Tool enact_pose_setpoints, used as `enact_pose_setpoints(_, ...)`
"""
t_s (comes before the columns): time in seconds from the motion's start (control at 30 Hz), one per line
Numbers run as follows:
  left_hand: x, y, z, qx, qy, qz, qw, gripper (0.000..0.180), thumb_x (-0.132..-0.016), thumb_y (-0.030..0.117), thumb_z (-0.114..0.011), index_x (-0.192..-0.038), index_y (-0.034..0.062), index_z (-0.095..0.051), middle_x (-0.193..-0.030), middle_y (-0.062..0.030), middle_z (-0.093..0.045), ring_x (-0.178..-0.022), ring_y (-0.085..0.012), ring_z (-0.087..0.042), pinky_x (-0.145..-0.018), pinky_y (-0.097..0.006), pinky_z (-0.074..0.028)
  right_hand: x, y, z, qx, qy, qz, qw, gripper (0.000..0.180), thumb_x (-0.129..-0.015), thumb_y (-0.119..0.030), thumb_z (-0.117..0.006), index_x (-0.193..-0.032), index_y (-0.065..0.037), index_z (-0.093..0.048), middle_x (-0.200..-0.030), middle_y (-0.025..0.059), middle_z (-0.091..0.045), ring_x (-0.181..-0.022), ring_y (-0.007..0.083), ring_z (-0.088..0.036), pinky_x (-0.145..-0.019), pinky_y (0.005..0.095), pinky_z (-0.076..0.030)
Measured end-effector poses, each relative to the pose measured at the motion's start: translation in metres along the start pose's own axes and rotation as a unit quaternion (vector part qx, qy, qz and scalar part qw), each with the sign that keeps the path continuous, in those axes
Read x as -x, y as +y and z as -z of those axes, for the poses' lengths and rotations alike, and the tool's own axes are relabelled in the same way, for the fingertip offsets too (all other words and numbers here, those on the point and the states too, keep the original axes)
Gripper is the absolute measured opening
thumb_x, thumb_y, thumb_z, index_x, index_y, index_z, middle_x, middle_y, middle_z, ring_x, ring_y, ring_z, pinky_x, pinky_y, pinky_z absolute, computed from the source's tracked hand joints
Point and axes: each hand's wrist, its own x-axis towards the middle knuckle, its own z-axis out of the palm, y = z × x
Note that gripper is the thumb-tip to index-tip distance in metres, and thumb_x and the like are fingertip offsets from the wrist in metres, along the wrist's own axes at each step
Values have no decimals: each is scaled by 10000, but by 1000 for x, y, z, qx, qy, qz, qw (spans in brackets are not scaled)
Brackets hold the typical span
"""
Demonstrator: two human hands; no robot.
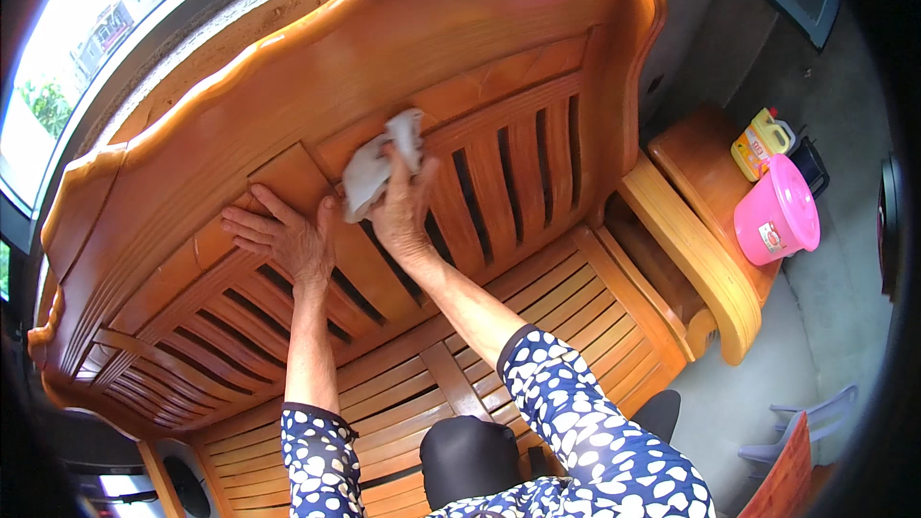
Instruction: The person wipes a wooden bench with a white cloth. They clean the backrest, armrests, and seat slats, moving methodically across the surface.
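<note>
A large wooden bench with a tall slatted backrest (460, 19) fills the view. My left hand (288, 238) lies flat on the backrest's middle rail, fingers spread, holding nothing. To its right, my right hand (403, 209) presses a crumpled whitish cloth (369, 176) against the backrest, just above the slats. That hand is a little blurred, and part of the cloth sticks up above its fingers. Below both arms is the slatted seat (576, 317), with my dark-clad knee (468, 460) over its front part.
Beyond the bench's right armrest (705, 259), a wooden side table (696, 149) carries a pink lidded bucket (767, 221) and a yellow jug (761, 146). A pale plastic chair (815, 422) stands at lower right. A window (86, 48) is at upper left.
</note>
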Motion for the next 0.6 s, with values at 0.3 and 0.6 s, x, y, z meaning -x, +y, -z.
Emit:
enact_pose_setpoints(0.3,2,-16,-4,-26,42,-36,998,1033,-840,669,-470,-1475,44,53,-1416,-415,181,-1317,-583,152,-987,-719,13,-11,24,29,49,-30,57,997,453,-874,-221,-517,-1234,20,-383,-1103,278,-424,-965,400,-487,-812,446,-467)
enact_pose_setpoints(0.6,7,-13,-2,-43,18,-25,999,1074,-832,668,-493,-1467,41,103,-1418,-393,216,-1321,-551,192,-1001,-696,41,-44,117,68,42,107,72,991,505,-836,-116,-614,-1268,-20,-372,-1112,156,-416,-1049,247,-453,-908,398,-378)
